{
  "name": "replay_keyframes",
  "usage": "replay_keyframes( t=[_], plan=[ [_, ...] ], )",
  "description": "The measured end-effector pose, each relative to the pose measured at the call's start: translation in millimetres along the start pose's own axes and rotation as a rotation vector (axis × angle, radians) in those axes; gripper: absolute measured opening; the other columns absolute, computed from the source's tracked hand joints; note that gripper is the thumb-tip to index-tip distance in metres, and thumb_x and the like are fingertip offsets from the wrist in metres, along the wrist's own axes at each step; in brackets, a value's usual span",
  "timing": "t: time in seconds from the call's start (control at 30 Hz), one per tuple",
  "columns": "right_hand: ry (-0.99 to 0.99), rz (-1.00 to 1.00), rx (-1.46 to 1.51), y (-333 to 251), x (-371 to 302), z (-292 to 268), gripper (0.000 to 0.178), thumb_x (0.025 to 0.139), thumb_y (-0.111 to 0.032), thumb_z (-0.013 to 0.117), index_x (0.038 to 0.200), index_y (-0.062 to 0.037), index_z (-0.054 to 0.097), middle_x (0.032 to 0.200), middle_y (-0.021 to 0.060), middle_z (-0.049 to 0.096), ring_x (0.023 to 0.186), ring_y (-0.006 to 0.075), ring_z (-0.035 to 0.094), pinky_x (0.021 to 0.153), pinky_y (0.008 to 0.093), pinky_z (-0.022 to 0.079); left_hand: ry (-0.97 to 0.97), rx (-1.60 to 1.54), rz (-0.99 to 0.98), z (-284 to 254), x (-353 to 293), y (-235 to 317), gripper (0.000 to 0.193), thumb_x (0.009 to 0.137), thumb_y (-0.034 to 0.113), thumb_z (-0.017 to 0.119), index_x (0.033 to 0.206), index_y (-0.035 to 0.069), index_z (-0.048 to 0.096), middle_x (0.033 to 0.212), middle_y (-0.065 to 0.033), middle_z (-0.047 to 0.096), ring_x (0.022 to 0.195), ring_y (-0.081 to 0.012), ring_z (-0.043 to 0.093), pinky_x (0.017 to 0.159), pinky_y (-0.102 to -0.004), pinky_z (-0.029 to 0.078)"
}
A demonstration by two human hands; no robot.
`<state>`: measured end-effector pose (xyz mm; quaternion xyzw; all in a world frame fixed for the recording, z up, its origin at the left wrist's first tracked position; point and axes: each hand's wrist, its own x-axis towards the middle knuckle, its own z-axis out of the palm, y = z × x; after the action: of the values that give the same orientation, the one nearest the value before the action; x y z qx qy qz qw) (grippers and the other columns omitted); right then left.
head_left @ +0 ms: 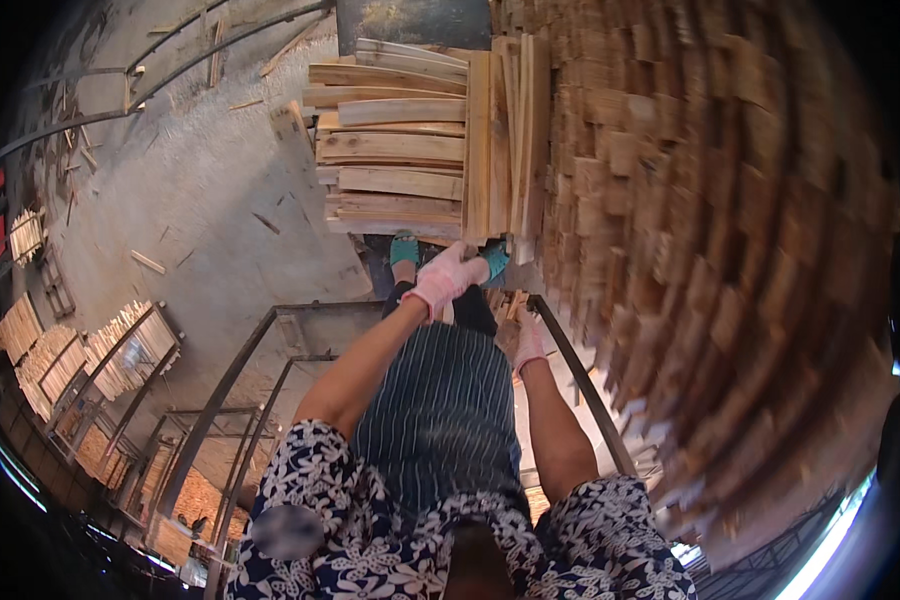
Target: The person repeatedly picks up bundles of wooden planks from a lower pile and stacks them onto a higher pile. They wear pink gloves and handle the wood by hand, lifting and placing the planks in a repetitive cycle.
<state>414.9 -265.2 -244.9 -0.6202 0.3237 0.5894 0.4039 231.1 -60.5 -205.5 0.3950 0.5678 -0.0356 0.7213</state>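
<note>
Just ahead of left grip [448, 277], slightly rightward: lengthwise boards [479, 145], near ends closest, long axis running away from grip. Lie nearer to left grip than to right grip [525, 340]. Ahead and leftward of left grip: crosswise boards [395, 148], roughly square to lengthwise boards. Close beside right grip: dark metal frame [584, 385]. For both grips, cannot tell if apart, together or clamped on wood. Look pale tan, narrow, flat, unpainted; crosswise boards uneven at ends.
</note>
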Motion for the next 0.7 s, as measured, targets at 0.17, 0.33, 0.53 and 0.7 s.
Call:
replay_keyframes(
  t=[0.17,0.33,0.53,0.7],
  plan=[
    [0.307,0.078,0.325,3.3,27.1,-38.1,0.030,0.094,-0.040,0.069,0.094,-0.0119,0.060,0.082,0.0052,0.056,0.082,0.0234,0.059,0.077,0.0378,0.051,0.015,0.151,0.013,46.9,27.9,13.1,0.077,0.084,0.050,0.062,0.142,0.001,0.050,0.144,-0.0271,0.051,0.136,-0.0400,0.049,0.111,-0.0452,0.040],
    [0.178,-0.146,0.417,-7.5,139.5,-34.6,0.081,0.084,-0.067,0.067,0.147,-0.0239,0.038,0.137,0.0187,0.050,0.124,0.0410,0.052,0.110,0.0589,0.040,0.271,0.442,0.025,68.2,153.4,64.4,0.105,0.081,0.061,0.071,0.161,0.015,0.022,0.166,-0.0279,0.014,0.151,-0.0530,0.015,0.115,-0.0678,0.024],
    [-0.214,-0.246,0.669,-23.0,215.9,-14.1,0.073,0.089,-0.063,0.063,0.143,-0.0143,0.053,0.145,0.0154,0.050,0.138,0.0359,0.043,0.115,0.0607,0.035,0.351,0.590,0.082,79.6,203.3,60.3,0.113,0.076,0.071,0.071,0.163,0.019,0.022,0.166,-0.0302,0.011,0.151,-0.0549,0.011,0.114,-0.0732,0.020],
    [-0.084,-0.337,0.506,-0.1,177.1,46.7,0.064,0.096,-0.059,0.056,0.139,-0.0111,0.054,0.128,0.0128,0.062,0.121,0.0308,0.059,0.112,0.0521,0.043,0.388,0.658,0.100,51.2,211.7,43.3,0.112,0.074,0.072,0.071,0.162,0.020,0.025,0.165,-0.0312,0.013,0.152,-0.0524,0.011,0.116,-0.0695,0.020]
  ],
)
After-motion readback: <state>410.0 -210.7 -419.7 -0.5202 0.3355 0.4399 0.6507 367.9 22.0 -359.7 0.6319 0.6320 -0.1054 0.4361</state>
